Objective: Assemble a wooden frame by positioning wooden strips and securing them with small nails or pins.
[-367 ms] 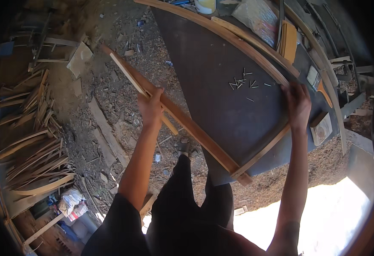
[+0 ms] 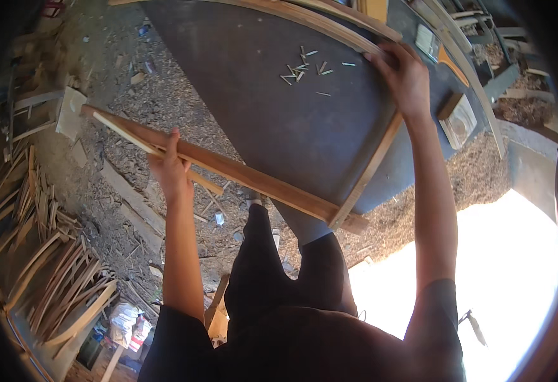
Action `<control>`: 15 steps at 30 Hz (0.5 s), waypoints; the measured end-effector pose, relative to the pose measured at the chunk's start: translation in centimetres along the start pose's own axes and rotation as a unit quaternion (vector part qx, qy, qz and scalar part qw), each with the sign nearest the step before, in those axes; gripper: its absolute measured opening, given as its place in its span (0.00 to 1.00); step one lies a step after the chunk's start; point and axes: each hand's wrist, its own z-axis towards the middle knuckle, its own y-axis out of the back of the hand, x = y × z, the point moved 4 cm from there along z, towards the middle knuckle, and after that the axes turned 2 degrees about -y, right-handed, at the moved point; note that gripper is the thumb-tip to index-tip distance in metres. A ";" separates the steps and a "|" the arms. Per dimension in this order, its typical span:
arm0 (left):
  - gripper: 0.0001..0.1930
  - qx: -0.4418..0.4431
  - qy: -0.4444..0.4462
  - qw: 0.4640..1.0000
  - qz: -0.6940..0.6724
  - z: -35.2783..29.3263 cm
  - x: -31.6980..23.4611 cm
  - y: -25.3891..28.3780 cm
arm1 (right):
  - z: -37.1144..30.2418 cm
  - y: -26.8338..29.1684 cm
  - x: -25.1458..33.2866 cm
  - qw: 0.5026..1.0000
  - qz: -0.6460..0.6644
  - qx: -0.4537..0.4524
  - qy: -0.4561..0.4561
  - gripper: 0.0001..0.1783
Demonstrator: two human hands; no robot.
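Note:
My left hand (image 2: pixel 172 172) is closed around a long brown wooden board (image 2: pixel 253 177) and a thinner pale strip (image 2: pixel 126 132) lying along it. The board slants from the far left to the table's near edge, where a narrow crosspiece (image 2: pixel 367 169) meets it. My right hand (image 2: pixel 407 79) is at the crosspiece's far end, fingers bent over the tip of a curved wooden strip (image 2: pixel 311 20). Whether these two touch under my fingers is hidden. Several small nails (image 2: pixel 299 71) lie loose on the dark tabletop (image 2: pixel 279 121), left of my right hand.
A brush with an orange handle (image 2: pixel 452 65) and a wooden block (image 2: pixel 460 121) rest on the table's right side. A long curved strip (image 2: pixel 486 105) bends past them. Offcuts and shavings litter the ground, and curved wood strips (image 2: pixel 72 290) are piled at the left.
My view has turned, so the table appears farther up and left. The left hand has swung the board's far end outward to the left. Both hands keep their holds.

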 end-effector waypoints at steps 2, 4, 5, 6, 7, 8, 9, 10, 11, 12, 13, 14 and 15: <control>0.26 0.023 -0.021 0.999 -0.015 0.2 0.4 -0.1 | 0.1 0.0 -0.7 1.000 0.002 -0.008 0.010 0.18; 0.21 0.025 -0.010 1.000 0.000 0.0 0.4 -0.5 | 0.1 0.6 -1.1 0.999 -0.010 -0.020 0.047 0.19; 0.21 -0.006 -0.018 1.000 -0.009 -0.5 0.0 -1.0 | 0.0 0.6 -1.4 1.000 0.007 0.015 0.014 0.20; 0.21 -0.002 -0.016 1.000 -0.007 -0.6 -0.1 -1.0 | -0.2 0.9 -1.4 1.000 0.004 0.015 0.009 0.20; 0.22 0.006 -0.019 1.000 -0.016 -0.6 -0.3 -0.8 | -0.3 1.6 -1.2 1.000 0.009 -0.003 0.002 0.20; 0.24 0.015 -0.022 0.999 -0.025 -0.6 -0.3 -0.7 | -0.6 2.2 -1.2 1.000 0.012 -0.022 -0.005 0.20; 0.24 0.020 -0.018 0.999 -0.025 -0.8 -0.4 -0.7 | -1.1 2.9 -1.6 1.000 0.007 -0.022 -0.009 0.20; 0.26 0.011 -0.013 0.999 -0.033 -1.0 -0.5 -0.6 | -1.7 4.1 -2.5 0.996 0.038 -0.047 -0.064 0.21; 0.28 0.000 -0.010 0.999 -0.041 -1.2 -0.6 -0.5 | -2.2 5.0 -3.3 0.988 0.071 -0.073 -0.117 0.21; 0.28 0.002 -0.008 0.999 -0.041 -1.6 -0.9 -0.5 | -2.9 5.3 -3.4 0.988 0.068 -0.073 -0.119 0.21; 0.29 -0.007 -0.008 1.000 -0.027 -1.9 -1.3 -0.5 | -4.0 5.8 -3.4 0.988 0.034 -0.122 -0.085 0.23; 0.30 -0.015 -0.008 1.000 -0.016 -2.2 -1.6 -0.6 | -4.9 6.7 -2.9 0.984 -0.002 -0.172 -0.048 0.24; 0.30 -0.013 -0.009 1.000 -0.017 -2.2 -1.5 -0.5 | -6.2 6.5 -1.7 0.985 -0.046 -0.155 -0.057 0.29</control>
